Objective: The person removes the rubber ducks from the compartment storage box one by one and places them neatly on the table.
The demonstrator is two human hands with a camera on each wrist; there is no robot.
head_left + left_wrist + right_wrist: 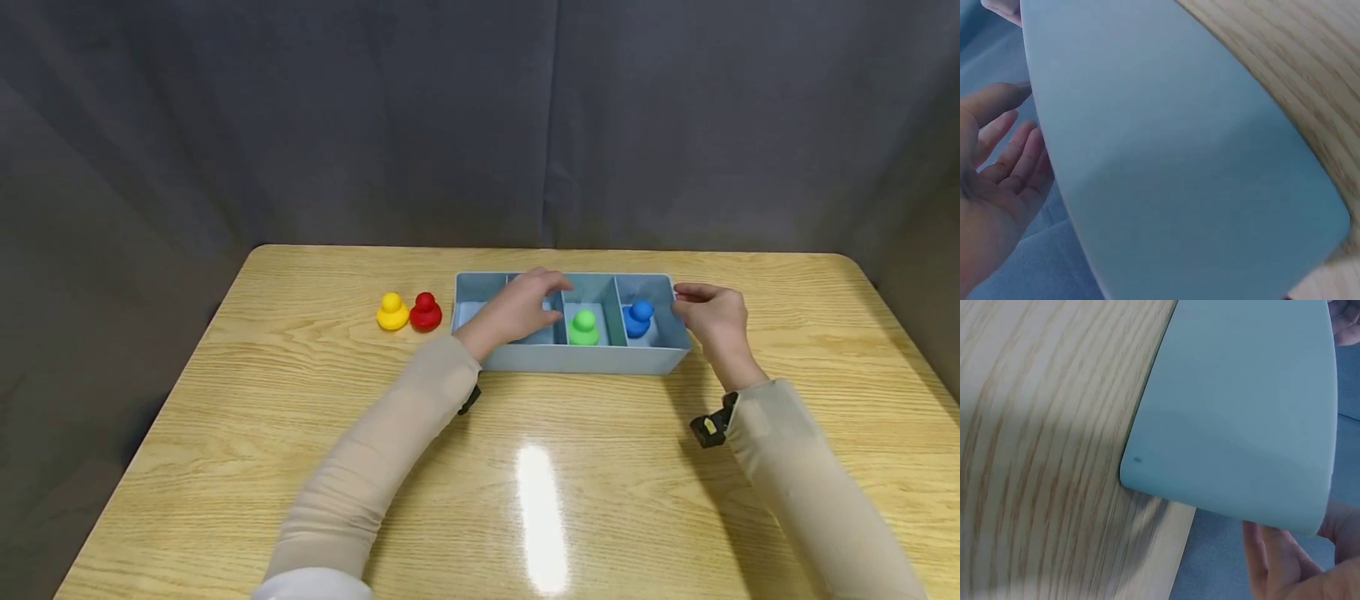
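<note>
Hands (517,310) over wooden table (300,417)

Bare table (300,467) front and right; yellow duck (392,312) and red duck (425,312) seemingly close beside tray (585,360).

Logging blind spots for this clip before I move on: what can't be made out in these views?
- Head view: the left hand covers the second compartment of the light blue plastic divided tray, so its contents are hidden.
- Head view: whether the right hand grips or only touches the tray's end wall; the fingers are too small.
- Left wrist view: the tray wall fills the picture, hiding the toys.
- Right wrist view: tray and wooden table blurred; hand cut off by the edge.
</note>
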